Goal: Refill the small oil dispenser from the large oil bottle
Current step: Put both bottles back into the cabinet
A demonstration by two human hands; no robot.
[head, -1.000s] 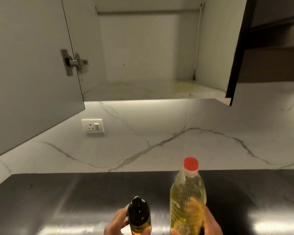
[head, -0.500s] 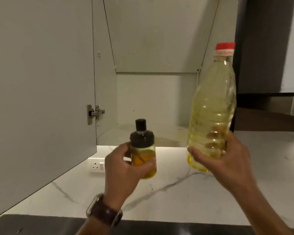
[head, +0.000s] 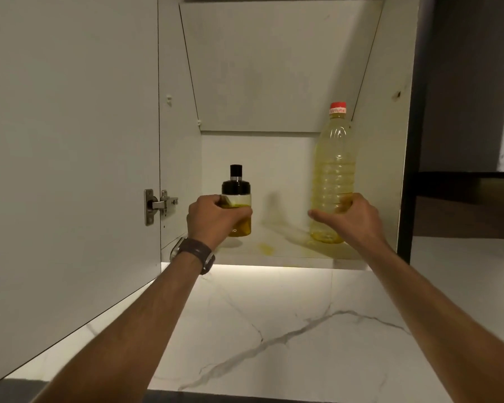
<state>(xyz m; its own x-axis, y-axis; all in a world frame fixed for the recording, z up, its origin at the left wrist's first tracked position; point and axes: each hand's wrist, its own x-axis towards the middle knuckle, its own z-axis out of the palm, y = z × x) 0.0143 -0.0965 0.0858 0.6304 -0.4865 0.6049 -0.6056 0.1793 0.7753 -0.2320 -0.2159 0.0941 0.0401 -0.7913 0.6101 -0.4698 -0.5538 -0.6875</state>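
Note:
The small oil dispenser [head: 237, 196], clear glass with a black cap and yellow oil inside, stands upright on the cabinet shelf [head: 277, 253] at the left. My left hand [head: 216, 218] is wrapped around its body. The large oil bottle [head: 333, 170], clear plastic with a red cap and pale yellow oil, stands upright at the shelf's right side. My right hand [head: 351, 218] grips its lower part. Both caps are on.
The open cabinet door [head: 70, 155] hangs at the left with a metal hinge [head: 157, 206]. The cabinet's right wall [head: 390, 141] is close to the large bottle. Yellow oil stains mark the shelf. Below is a white marble backsplash [head: 274, 330].
Both hands rose from the dark counter and moved forward into the cabinet. The dispenser and the large bottle went from held in the air to resting on the shelf.

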